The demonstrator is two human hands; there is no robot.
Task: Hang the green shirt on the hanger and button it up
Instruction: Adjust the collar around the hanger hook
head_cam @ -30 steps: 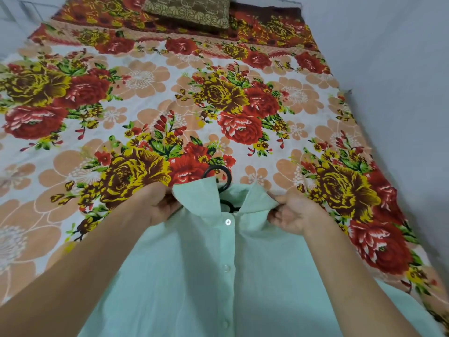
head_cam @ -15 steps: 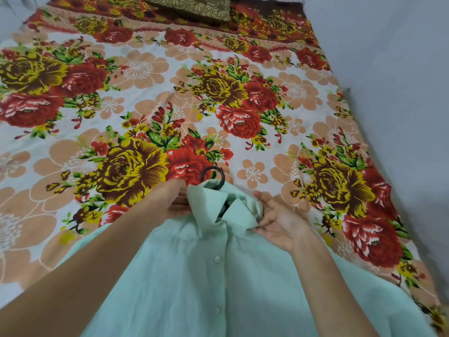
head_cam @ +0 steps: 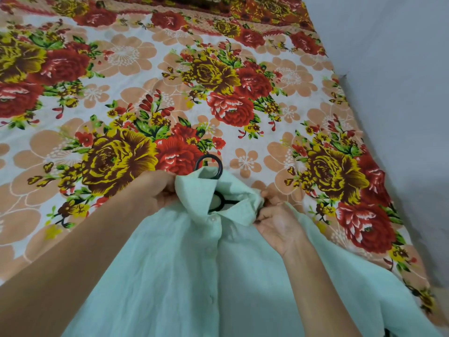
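Item one, the largest: a bed sheet [head_cam: 267,57] printed with red and yellow roses on peach blossoms, which we record as filling the view from 9 o'clock through 12 to about 2 o'clock. Item two: a plain grey wall [head_cam: 393,69] along the sheet's edge from 1 to 4 o'clock. Item three: the shirt [head_cam: 182,276], pale green, lying front up on the sheet; we note it spreading from the centre of the view down to 6 o'clock, its collar [head_cam: 194,188] at the centre and pointing toward 12 o'clock. Item four: the left hand [head_cam: 155,190], at 9 o'clock of the collar, knuckles up, fingers curled into the cloth and gripping the collar's left side; the fingertips are hidden behind the fabric. Item five: the right hand [head_cam: 279,224], at 4 o'clock of the collar, palm turned toward us, thumb and fingers pinching the collar's bunched right edge. Item six: a black hanger [head_cam: 220,167] inside the shirt, its round hook sticking out of the neck opening toward 12 o'clock and its neck showing between the collar flaps. Item seven: small pale buttons [head_cam: 213,218] in a line down the front toward 6 o'clock; the front lies closed, but we cannot tell whether each one is fastened.
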